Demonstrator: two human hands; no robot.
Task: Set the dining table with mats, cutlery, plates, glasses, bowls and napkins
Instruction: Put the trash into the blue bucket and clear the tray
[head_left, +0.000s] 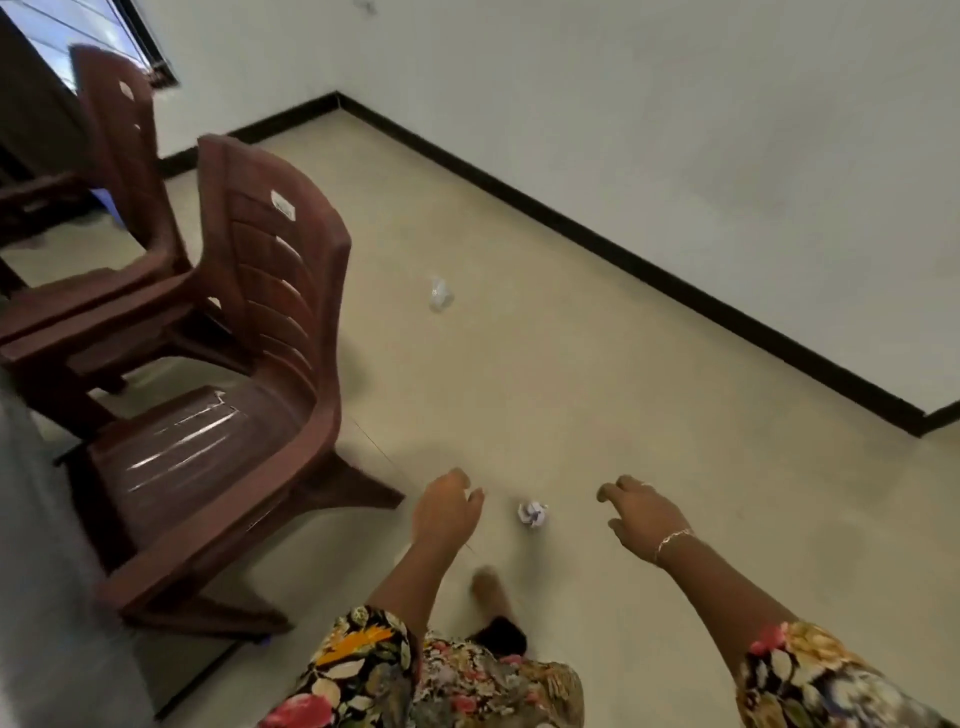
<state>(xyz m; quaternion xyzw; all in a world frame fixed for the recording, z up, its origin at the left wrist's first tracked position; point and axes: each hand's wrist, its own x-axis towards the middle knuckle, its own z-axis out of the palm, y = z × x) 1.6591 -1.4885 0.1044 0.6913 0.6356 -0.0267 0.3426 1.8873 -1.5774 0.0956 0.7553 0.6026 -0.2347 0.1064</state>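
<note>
A crumpled white paper ball (533, 514) lies on the beige floor between my two hands. My left hand (447, 506) hovers just left of it, fingers loosely curled and holding nothing. My right hand (641, 509), with a thin bracelet at the wrist, hovers to its right, fingers apart and empty. A clear plastic cup or wrapper (440, 294) lies on the floor farther off. No mats, cutlery, plates or bowls are in view.
Brown plastic chairs (249, 332) stand at the left, one behind another (119, 156). A grey table edge (31, 519) shows at the far left. White walls with a black skirting (623, 244) bound the floor. My bare foot (488, 587) is below the paper ball.
</note>
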